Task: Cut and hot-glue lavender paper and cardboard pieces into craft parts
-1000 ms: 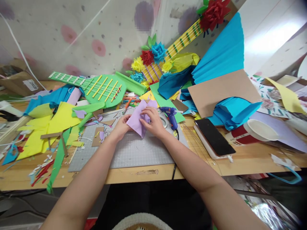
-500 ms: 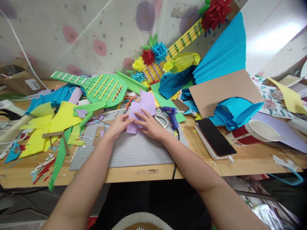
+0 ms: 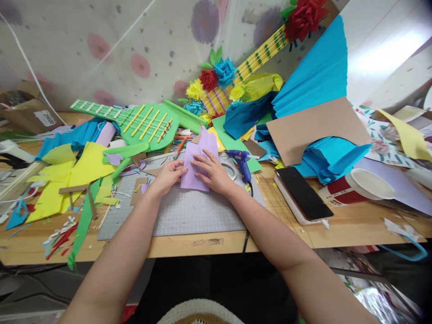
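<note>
A sheet of purple crepe paper (image 3: 197, 182) lies on the grey cutting mat (image 3: 189, 216) between my hands. My left hand (image 3: 168, 177) pinches the paper's left edge between thumb and fingers. Flat on the right part of the sheet rests my right hand (image 3: 214, 173), its fingers stretched out and apart. Close to that hand are scissors, of which a grey handle loop (image 3: 230, 171) shows, and a blue glue gun (image 3: 241, 164). An orange-handled craft tool (image 3: 181, 145) lies behind my left hand.
A green paper guitar (image 3: 148, 128) lies at the back left; a yellow one with paper flowers (image 3: 258, 60) leans against the wall. Yellow paper scraps (image 3: 60, 189) cover the left side. On the right are a phone (image 3: 302, 193), a paper cup (image 3: 351, 189) and brown cardboard (image 3: 313, 123).
The purple paper now lies flatter and wider, its lower edge reaching further right. My right hand has shifted slightly right and its fingers have moved off my left fingertips.
</note>
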`<state>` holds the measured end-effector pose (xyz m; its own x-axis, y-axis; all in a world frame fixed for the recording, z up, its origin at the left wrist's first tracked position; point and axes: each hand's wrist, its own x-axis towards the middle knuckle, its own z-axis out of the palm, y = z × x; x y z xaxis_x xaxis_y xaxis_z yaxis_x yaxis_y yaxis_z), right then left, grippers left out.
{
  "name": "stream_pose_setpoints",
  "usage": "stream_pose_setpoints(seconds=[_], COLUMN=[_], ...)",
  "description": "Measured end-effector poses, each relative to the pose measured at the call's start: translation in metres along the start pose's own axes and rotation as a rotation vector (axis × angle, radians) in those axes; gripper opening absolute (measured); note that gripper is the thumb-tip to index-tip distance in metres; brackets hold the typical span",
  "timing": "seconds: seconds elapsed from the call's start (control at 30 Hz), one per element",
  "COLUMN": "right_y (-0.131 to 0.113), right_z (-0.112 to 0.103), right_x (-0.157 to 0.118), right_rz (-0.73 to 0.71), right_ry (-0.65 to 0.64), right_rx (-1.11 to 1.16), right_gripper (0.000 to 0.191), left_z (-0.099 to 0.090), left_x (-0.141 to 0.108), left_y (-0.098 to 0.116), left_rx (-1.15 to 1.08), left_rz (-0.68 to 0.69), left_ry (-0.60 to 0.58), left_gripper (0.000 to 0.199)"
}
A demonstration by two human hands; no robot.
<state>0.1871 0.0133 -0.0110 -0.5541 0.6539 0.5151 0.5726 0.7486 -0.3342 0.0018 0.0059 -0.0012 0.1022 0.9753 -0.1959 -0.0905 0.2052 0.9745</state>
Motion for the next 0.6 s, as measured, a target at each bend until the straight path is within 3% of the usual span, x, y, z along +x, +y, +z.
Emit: stream_pose_setpoints(seconds=[0.17,0.4,0.5,0.6], right_y=[0.007,0.001,-0.004,-0.008], right_z=[0.003,0.003,-0.002,-0.006], right_x=[-0.001,0.000,0.001,0.001], right_rz=[0.015,0.007,0.069,0.185], right_ry=[-0.004,0.083,0.200,0.330], right_rx=[-0.001,-0.024,-0.067,-0.097], right_gripper=[0.043,0.050,0.050,0.037], left_z=[0.002,0.001,0.003,0.004], left_x=[-0.003,0.002,0.002,0.002], left_y=[0.004,-0.002,-0.001,0.001], left_rx=[0.000,0.005,0.010,-0.023], left_rz=[0.012,0.081,0.138,0.222], left_ry=[-0.033,-0.066,-0.003,0.125], left_gripper=[0.040,0.041,0.039,0.036])
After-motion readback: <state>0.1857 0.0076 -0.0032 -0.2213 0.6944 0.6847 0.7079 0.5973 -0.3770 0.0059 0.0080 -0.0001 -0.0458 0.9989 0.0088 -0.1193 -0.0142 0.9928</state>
